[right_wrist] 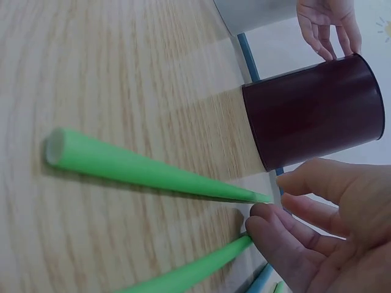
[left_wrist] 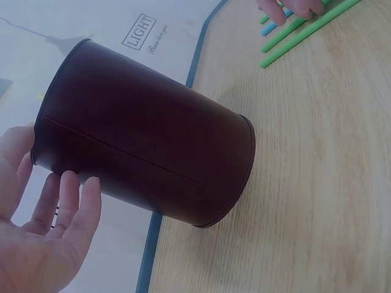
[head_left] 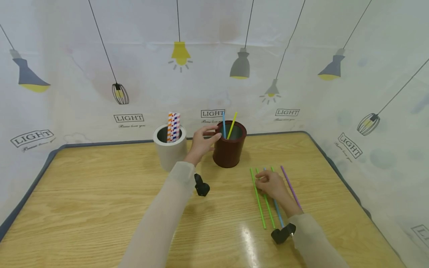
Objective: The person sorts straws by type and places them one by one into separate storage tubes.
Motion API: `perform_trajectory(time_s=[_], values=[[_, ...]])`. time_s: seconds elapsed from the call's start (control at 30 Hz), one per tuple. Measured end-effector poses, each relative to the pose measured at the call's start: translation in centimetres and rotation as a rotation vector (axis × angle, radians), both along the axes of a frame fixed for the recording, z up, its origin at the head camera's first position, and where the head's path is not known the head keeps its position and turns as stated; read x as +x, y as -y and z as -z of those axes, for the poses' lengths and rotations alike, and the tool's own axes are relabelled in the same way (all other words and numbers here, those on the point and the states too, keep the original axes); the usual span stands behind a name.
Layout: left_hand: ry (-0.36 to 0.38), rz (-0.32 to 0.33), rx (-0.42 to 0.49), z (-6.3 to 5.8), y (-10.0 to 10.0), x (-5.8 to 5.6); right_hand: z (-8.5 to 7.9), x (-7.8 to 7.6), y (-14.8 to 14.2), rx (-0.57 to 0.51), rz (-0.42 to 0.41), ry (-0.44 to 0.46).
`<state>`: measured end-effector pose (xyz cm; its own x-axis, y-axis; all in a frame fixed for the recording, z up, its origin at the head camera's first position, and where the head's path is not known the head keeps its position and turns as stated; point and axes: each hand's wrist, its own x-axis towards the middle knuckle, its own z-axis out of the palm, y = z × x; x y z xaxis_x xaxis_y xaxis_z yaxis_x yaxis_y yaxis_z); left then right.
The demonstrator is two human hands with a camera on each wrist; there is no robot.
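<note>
My left hand [head_left: 201, 143] is at the left side of a dark brown cylindrical holder [head_left: 229, 152], its fingertips right at the rim. Two straws stand in that holder, a blue straw [head_left: 224, 124] and a yellow straw [head_left: 232, 125]. My right hand [head_left: 273, 184] is low over a row of straws lying on the table. In the right wrist view its fingertips [right_wrist: 263, 213] are close over the green straws, with a gap between thumb and fingers. One green straw [right_wrist: 153, 177] points toward that gap; a second green straw [right_wrist: 195, 271] runs under the hand.
A white holder [head_left: 171, 154] with several patterned paper straws [head_left: 173, 128] stands left of the brown one. A purple straw [head_left: 291, 186] and a blue straw [head_left: 278, 214] lie on the wooden table [head_left: 100, 201]. A printed backdrop [head_left: 144, 74] rises behind the table.
</note>
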<state>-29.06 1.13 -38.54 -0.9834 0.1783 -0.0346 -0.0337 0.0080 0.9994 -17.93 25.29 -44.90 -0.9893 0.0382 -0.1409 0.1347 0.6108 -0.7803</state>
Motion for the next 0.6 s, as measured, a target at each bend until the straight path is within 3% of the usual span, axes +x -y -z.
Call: perform_trajectory(time_s=[0.27,0.6], values=[[0.000,-0.002,0.001,0.0,0.0,-0.1,-0.2,0.0,0.3,0.019,-0.022,-0.004],[0.001,0.004,0.008,-0.2,0.0,0.0,-0.4,0.0,1.1,0.121,-0.046,-0.018]])
